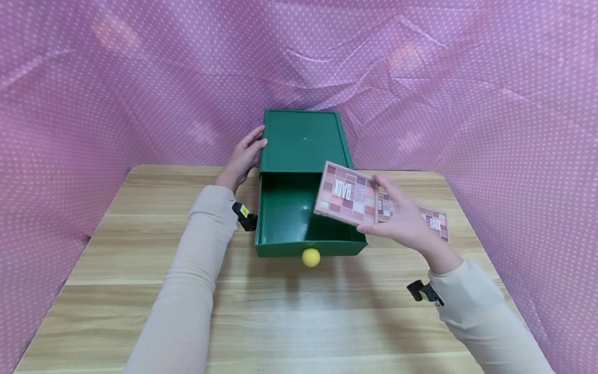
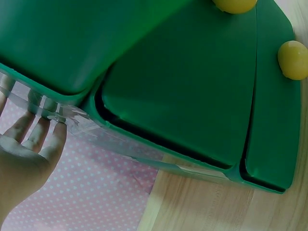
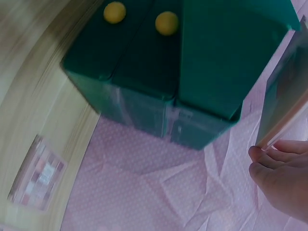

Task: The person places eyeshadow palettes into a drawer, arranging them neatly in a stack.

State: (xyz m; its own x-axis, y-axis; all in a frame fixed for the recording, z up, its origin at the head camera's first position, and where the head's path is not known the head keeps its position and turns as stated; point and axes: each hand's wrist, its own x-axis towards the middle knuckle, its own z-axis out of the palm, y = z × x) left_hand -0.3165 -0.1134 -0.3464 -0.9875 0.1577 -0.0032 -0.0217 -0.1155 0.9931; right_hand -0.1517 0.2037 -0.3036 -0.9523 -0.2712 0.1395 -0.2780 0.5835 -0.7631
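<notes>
A green drawer cabinet (image 1: 301,137) stands at the back middle of the table, its top drawer (image 1: 285,210) pulled out, with a yellow ball knob (image 1: 311,257) on the front. My left hand (image 1: 245,156) rests against the cabinet's left side; in the left wrist view its fingers (image 2: 53,144) press on the clear side wall. In my right hand (image 1: 406,218), thumb and fingers grip the right end of a pink eyeshadow palette (image 1: 348,192). The palette is tilted over the right part of the drawer, partly hiding its inside.
Two similar palettes (image 1: 436,223) (image 1: 385,205) lie on the wooden table (image 1: 289,322) to the right, partly behind my right hand. Below the open drawer, two lower drawers (image 2: 192,86) are closed. Pink dotted cloth (image 1: 187,78) surrounds the table's back and sides.
</notes>
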